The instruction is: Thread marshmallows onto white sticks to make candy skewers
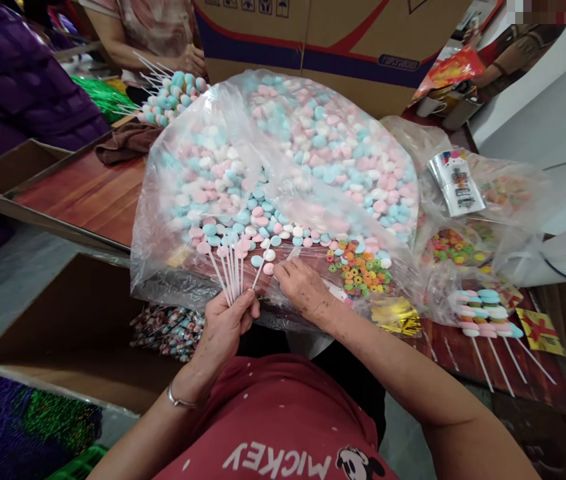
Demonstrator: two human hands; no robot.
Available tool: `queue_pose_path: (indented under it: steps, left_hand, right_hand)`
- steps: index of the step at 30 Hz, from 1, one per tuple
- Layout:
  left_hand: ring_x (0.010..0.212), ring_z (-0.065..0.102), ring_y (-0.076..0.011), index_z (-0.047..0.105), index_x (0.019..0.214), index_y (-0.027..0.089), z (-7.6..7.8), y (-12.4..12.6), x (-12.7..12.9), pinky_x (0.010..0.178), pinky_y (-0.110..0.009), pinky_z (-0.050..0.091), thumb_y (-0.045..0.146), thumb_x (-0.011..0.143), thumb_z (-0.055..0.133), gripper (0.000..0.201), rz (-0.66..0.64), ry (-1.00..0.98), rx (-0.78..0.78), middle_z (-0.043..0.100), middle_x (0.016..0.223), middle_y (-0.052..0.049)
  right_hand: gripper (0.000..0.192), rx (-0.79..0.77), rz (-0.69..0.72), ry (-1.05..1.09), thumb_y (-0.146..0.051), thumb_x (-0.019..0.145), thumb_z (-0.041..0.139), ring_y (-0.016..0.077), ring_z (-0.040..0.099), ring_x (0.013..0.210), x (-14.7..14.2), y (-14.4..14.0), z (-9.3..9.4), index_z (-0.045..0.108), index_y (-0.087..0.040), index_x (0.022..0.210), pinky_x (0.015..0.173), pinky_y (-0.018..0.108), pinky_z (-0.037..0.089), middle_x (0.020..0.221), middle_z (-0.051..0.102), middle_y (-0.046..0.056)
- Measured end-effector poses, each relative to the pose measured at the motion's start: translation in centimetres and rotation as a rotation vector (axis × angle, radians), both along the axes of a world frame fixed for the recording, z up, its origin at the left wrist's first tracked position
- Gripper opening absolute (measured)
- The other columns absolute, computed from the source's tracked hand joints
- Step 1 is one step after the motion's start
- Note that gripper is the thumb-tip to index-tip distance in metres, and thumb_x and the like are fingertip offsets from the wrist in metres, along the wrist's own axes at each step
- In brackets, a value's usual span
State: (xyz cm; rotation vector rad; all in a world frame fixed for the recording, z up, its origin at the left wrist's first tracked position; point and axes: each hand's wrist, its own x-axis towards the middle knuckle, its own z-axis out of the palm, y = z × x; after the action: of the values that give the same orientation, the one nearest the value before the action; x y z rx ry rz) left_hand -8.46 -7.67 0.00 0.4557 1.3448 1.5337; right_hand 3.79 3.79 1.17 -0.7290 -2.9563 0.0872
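My left hand (233,312) is closed round a fanned bunch of white sticks (233,270), which point up toward the candy pile. One stick leans apart to the right, its tip beside a few loose candies. My right hand (305,288) is just right of it, fingers bent and pressed together; what they hold, if anything, is hidden. Pink, blue and white disc candies (263,220) spill from a large clear plastic bag (163,180) in front of both hands. Small ring candies (360,270) in orange, green and yellow lie right of my right hand.
Several finished candy skewers (487,313) lie at the right, near gold twist ties (397,317) and silver packets (457,183). An open carton (63,333) stands at lower left with wrapped pieces inside. A large box (313,47) stands behind the pile; two other people are beyond.
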Motion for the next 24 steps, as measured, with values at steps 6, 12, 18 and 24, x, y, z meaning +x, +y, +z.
queue_pose_path:
  steps: [6, 12, 18, 24]
  left_hand:
    - [0.040, 0.031, -0.0066, 0.063, 0.068, 0.017, -0.5, -0.7, -0.2, 0.039, -0.021, 0.021, 0.039, 0.081, 0.063, 0.026, -0.184, 0.239, -0.018, 0.052, 0.052, 0.003]
    - [0.050, 0.041, -0.0121, 0.056, 0.055, 0.019, 0.5, -0.4, 0.5, 0.052, -0.024, 0.032, 0.039, 0.086, 0.054, 0.037, -0.407, 0.517, 0.003, 0.049, 0.051, 0.002]
    - [0.052, 0.044, -0.0131, 0.056, 0.058, 0.020, 0.1, 0.0, 1.2, 0.056, -0.024, 0.034, 0.038, 0.087, 0.053, 0.034, -0.430, 0.541, -0.012, 0.051, 0.052, 0.003]
    - [0.052, 0.043, -0.0131, 0.056, 0.059, 0.019, 0.4, -0.1, 1.6, 0.054, -0.025, 0.032, 0.039, 0.087, 0.052, 0.034, -0.436, 0.549, -0.039, 0.050, 0.052, 0.003]
  right_hand:
    - [0.010, -0.642, -0.453, 0.585, -0.015, 0.079, 0.060, 0.0167, 0.061, 0.072, 2.1, 1.6, 0.1, 0.060, -0.017, 0.089, 0.066, 0.029, 0.049, 0.081, 0.068, 0.004]
    - [0.025, -1.422, -0.674, 1.166, -0.026, 0.060, 0.078, 0.0113, 0.060, 0.061, 5.7, 2.2, 1.0, 0.061, -0.017, 0.076, 0.053, 0.023, 0.049, 0.072, 0.068, -0.001]
    - [0.026, -1.486, -0.671, 1.175, -0.024, 0.057, 0.080, 0.0114, 0.060, 0.058, 6.3, 1.8, 1.4, 0.062, -0.017, 0.075, 0.047, 0.021, 0.048, 0.069, 0.068, -0.001]
    - [0.026, -1.458, -0.603, 1.140, -0.028, 0.060, 0.080, 0.0109, 0.059, 0.055, 6.4, 1.7, 1.0, 0.063, -0.017, 0.076, 0.048, 0.023, 0.050, 0.070, 0.069, -0.001]
